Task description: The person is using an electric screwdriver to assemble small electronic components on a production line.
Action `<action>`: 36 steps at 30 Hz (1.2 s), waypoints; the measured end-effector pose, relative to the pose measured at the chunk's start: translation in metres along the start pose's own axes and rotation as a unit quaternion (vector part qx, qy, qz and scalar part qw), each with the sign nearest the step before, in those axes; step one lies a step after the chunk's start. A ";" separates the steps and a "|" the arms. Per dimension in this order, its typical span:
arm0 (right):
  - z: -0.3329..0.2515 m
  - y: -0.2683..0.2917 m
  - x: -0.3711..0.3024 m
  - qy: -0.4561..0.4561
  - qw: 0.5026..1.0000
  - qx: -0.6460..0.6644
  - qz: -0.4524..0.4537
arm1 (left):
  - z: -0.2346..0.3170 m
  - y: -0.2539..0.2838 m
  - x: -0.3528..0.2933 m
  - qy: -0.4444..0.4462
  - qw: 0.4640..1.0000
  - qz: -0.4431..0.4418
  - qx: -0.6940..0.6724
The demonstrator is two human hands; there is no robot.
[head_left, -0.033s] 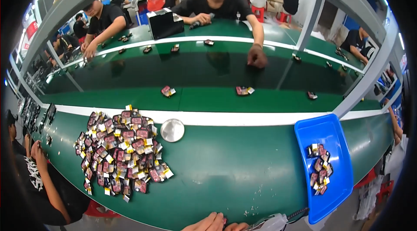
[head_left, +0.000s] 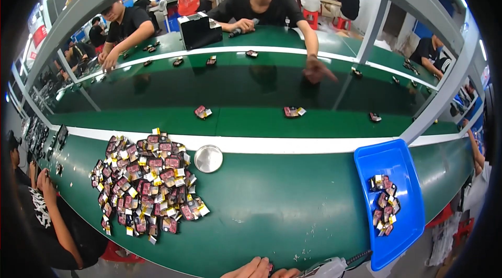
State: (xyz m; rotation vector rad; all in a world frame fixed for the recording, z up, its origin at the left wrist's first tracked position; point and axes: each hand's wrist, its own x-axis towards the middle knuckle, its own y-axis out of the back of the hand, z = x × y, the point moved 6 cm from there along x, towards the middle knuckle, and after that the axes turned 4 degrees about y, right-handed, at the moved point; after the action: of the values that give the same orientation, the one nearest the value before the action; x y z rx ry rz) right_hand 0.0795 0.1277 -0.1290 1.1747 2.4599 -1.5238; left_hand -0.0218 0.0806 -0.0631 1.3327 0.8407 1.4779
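At the lower edge my left hand [head_left: 252, 268] is closed, fingers pinched on a small black-and-pink module [head_left: 270, 267]. Just beside it, my right hand [head_left: 285, 273] shows only curled fingers; the frame edge cuts it off, so what it holds is hidden. A whitish translucent tool [head_left: 329, 267] with a black cord lies close to the right hand's fingers; I cannot tell whether they touch. A large pile of similar modules [head_left: 151, 178], with white and yellow tabs, covers the left part of the green table [head_left: 272, 189].
A round metal dish [head_left: 208, 159] sits by the pile. On the right, a blue bin [head_left: 389, 160] holds several modules [head_left: 384, 205]. Beyond the white rail [head_left: 282, 144], more modules [head_left: 294, 112] lie on a green belt [head_left: 251, 123]. Across it, a person's hand [head_left: 317, 70] reaches out. Metal posts [head_left: 374, 29] frame the view.
Across the belt, the other person's outstretched hand has shifted slightly right, and a finger now points out. My own hands look almost unmoved.
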 end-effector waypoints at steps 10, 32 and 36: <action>-0.048 -0.010 0.011 0.023 0.996 0.002 -0.081 | -0.007 -0.002 0.000 0.062 0.996 -0.046 -0.054; -0.107 -0.041 0.059 0.249 0.943 -0.125 -0.180 | -0.006 -0.022 -0.003 0.015 0.999 -0.026 0.026; -0.101 -0.044 0.058 0.251 0.938 -0.145 -0.188 | 0.000 -0.022 -0.005 0.021 0.999 -0.022 0.037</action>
State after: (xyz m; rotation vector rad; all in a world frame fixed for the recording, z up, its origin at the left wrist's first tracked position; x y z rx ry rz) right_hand 0.0466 0.2289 -0.0647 1.2031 3.2612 -0.9275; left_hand -0.0180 0.0824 -0.0852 1.3324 0.9547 1.4579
